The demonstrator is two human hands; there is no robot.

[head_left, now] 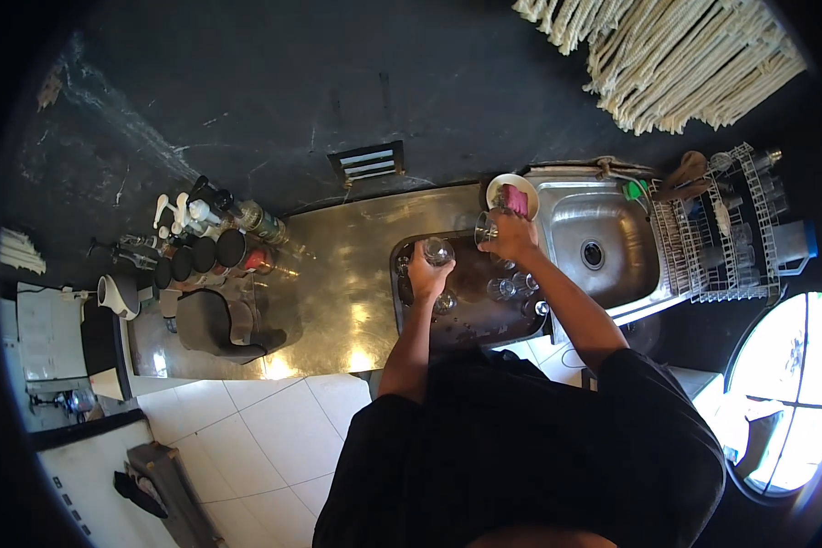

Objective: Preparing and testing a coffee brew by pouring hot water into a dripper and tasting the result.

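My left hand (424, 277) is closed round a clear drinking glass (439, 249), held over the left part of a dark brown tub (415, 336). My right hand (515, 239) is closed on another clear glass (486, 226) above the tub's far right corner. Just beyond its fingers, a pink sponge or cloth (515, 199) rests in a round white bowl (494, 186); whether the fingers touch it is hard to make out. Several more clear glasses (501, 289) lie in the tub between my forearms.
Right of the tub is a steel sink (618, 213), then a white wire dish rack (735, 228) with glasses. A steel counter (356, 237) extends left, bearing pump bottles (196, 212), dark-lidded jars (231, 247) and a grey container (206, 321). Rope fringe (690, 64) hangs at the far right.
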